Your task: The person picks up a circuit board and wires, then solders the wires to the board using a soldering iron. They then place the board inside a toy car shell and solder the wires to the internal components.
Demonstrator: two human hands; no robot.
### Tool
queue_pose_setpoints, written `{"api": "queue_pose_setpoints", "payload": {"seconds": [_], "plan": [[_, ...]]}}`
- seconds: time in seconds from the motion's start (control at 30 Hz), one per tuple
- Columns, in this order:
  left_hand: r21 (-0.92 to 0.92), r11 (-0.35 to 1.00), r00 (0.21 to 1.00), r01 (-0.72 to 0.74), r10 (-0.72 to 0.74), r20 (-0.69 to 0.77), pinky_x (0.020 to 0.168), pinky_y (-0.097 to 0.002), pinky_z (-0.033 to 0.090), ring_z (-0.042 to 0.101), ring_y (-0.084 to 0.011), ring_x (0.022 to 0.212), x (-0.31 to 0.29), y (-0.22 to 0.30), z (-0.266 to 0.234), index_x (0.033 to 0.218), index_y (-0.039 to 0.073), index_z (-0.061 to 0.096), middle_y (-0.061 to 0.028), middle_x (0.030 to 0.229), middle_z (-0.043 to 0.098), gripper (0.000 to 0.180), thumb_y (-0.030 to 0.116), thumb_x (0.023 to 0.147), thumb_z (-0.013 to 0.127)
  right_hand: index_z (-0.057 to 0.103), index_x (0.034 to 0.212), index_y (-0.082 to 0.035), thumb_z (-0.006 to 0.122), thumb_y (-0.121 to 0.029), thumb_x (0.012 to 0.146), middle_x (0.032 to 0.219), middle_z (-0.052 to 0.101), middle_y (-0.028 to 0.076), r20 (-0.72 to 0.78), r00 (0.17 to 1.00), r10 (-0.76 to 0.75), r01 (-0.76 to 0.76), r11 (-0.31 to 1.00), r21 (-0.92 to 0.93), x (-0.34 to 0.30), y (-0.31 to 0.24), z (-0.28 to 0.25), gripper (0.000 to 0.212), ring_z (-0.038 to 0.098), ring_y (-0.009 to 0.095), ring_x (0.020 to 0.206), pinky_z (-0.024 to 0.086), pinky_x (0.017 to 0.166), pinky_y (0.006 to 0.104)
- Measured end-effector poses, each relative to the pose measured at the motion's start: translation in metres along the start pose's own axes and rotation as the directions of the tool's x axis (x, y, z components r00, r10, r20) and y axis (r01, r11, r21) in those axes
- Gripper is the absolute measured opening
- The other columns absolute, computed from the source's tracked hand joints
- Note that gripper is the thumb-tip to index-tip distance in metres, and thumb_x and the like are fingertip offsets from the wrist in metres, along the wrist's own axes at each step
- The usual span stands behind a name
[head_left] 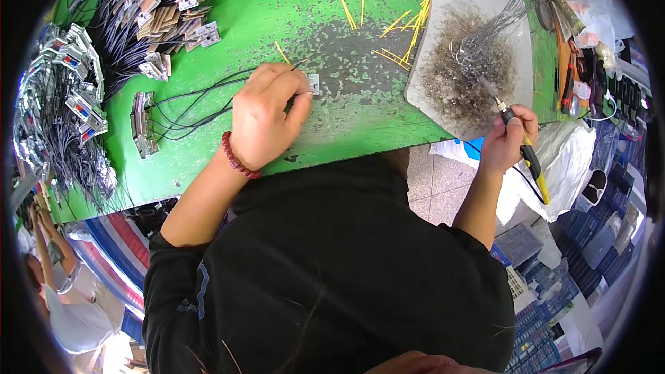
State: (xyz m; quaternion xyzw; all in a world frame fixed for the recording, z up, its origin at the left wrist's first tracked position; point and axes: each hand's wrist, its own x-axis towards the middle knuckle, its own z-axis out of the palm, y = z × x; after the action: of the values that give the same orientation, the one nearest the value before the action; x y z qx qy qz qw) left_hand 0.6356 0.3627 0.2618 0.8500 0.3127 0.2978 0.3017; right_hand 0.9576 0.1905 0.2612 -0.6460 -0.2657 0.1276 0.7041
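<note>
I saw the left hand (pixel 263 116) pinching a small white square circuit board (pixel 314 84) with thin black wires (pixel 201 100) down on the scratched green table (pixel 291 0). The right hand (pixel 509 140) was clenched around a yellow-and-black soldering iron (pixel 530 159), its tip over a grey stained square tray (pixel 457 0). Piles of small brown and silver tagged parts (pixel 170 0) lay at the table's far left.

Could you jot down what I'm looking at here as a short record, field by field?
Surface: worn green table
Left hand: left hand presses a small board with black wires onto the table
Right hand: right hand grips a soldering iron with a yellow and black handle, tip over the grey tray
On tray: coil of thin wire and dark scorch marks
Scattered: yellow tube pieces
Far left: piles of wired boards
Wrist: red bead bracelet
</note>
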Motion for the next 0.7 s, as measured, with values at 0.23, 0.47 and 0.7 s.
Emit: {"api": "queue_pose_setpoints", "payload": {"seconds": [0.23, 0.47, 0.7], "plan": [[0.024, 0.999, 0.999, 0.022, -0.023, 0.032, 0.07, -0.0366, 0.052, 0.063, -0.0281, 0.079, 0.0, 0.002, 0.0, 0.076, 0.002, 0.059, -0.0103, 0.083, 0.065, 0.012, -0.003, 0.072, 0.069, 0.057, 0.088, 0.004, 0.048, -0.002, 0.078, 0.069, 0.054, 0.008, 0.059, 0.997, -0.042, 0.047, 0.996, -0.078, -0.004, 0.01, -0.001, 0.014, 0.049, 0.012, 0.053, 0.04, 0.053, 0.0218], [0.044, 0.998, 0.999, 0.039, -0.041, 0.033, 0.071, -0.0361, 0.052, 0.063, -0.0271, 0.079, 0.0, 0.005, 0.0, 0.075, 0.002, 0.059, -0.0101, 0.084, 0.065, 0.013, -0.003, 0.072, 0.07, 0.059, 0.088, 0.004, 0.055, -0.002, 0.078, 0.07, 0.058, 0.006, 0.076, 0.997, -0.023, 0.027, 0.998, -0.049, -0.005, 0.008, 0.001, 0.013, 0.055, 0.01, 0.056, 0.046, 0.056, 0.0204], [0.036, 0.998, 0.998, 0.051, -0.052, 0.024, 0.071, -0.0357, 0.053, 0.063, -0.0266, 0.08, 0.0, 0.004, 0.001, 0.075, 0.002, 0.058, -0.01, 0.084, 0.065, 0.013, -0.004, 0.072, 0.069, 0.058, 0.091, 0.005, 0.051, 0.0, 0.079, 0.075, 0.057, 0.008, 0.032, 0.997, -0.063, 0.066, 0.993, -0.1, -0.004, 0.01, 0.007, 0.014, 0.052, 0.011, 0.056, 0.044, 0.056, 0.0203]]}}
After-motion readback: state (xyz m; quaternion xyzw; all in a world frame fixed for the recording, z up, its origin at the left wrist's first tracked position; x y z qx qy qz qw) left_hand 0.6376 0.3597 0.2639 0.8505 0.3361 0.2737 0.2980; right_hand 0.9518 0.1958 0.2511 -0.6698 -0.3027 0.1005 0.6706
